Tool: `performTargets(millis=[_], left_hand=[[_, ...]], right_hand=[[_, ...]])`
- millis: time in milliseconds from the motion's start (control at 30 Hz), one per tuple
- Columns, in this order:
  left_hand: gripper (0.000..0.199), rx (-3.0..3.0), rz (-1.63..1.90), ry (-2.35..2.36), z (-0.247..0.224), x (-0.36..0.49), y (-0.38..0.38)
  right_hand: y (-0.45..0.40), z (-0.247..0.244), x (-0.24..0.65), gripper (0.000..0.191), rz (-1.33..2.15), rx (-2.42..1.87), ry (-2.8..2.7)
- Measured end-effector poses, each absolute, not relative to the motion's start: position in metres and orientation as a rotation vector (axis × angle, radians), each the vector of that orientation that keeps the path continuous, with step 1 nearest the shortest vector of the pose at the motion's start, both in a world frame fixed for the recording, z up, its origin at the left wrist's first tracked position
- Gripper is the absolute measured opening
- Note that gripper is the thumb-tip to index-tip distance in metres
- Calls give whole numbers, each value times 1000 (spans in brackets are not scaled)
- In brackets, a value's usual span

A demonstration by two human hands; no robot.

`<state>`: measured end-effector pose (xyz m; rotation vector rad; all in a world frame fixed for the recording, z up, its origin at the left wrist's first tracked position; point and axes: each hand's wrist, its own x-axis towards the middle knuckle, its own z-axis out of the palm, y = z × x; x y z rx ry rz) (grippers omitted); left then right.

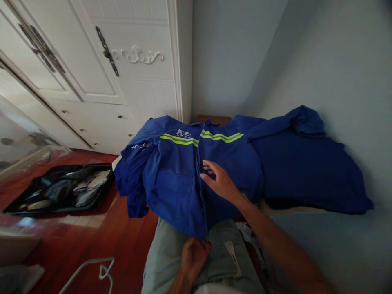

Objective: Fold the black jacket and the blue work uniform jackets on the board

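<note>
A blue work jacket (174, 163) with yellow-green and grey reflective strips lies front side up, its collar pointing away from me. My left hand (194, 255) is closed on the jacket's bottom hem at the front opening, just above my lap. Over the middle of the front, beside the long front placket (200, 188), hovers my right hand (219, 179); its fingers are apart and hold nothing. Whether its fingertips touch the cloth I cannot tell. One sleeve (284, 122) stretches to the right over another dark blue garment (306, 167).
More bundled blue cloth (131, 175) hangs at the jacket's left. An open black suitcase (61, 188) with clothes lies on the red wooden floor (128, 245). A white wardrobe (147, 94) stands behind, a grey wall (346, 73) at right. A white hanger-like frame (88, 263) shows at lower left.
</note>
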<state>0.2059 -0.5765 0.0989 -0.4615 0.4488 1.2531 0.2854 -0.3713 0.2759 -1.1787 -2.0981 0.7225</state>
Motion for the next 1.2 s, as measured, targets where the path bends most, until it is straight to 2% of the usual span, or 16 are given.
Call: performTargets(millis=[100,233,300,367,500,567,700,800,900,1033,1200], left_hand=[[26,-355,1187,508,116,206,-578],[30,-130,1102,604,140,203,-589],[30,-29,1082,655,148,200,-597],[29,65,1085,721,153,198,-603],[32,172,1106,849,157,197,-607],[36,165,1131,845,159,196,-604],[50,152,1184,762,166,195,-597],[58,240,1181,844,167,197,-595],[48,393,1162,1012,166,200,-596],[32,491,1130,1080,168,198,-600],[35,494,1140,1071,167,193,-608]], right_hand=[[-440,268,306,43,802,-1295,-1928],[-493,253,319,70,805,-1505,-1935],[-504,244,318,77,805,-1582,-1963],[-506,235,314,71,803,-1636,-1985],[-501,220,306,37,771,-1708,-1989],[-500,219,307,31,799,-1691,-1920],[-512,239,323,28,960,-1561,-1809],[-530,266,332,26,983,-1466,-1952],[-544,283,324,27,1003,-1408,-2126],[-547,277,310,29,1068,-1460,-2150],[-538,254,321,31,1246,-1503,-1970]])
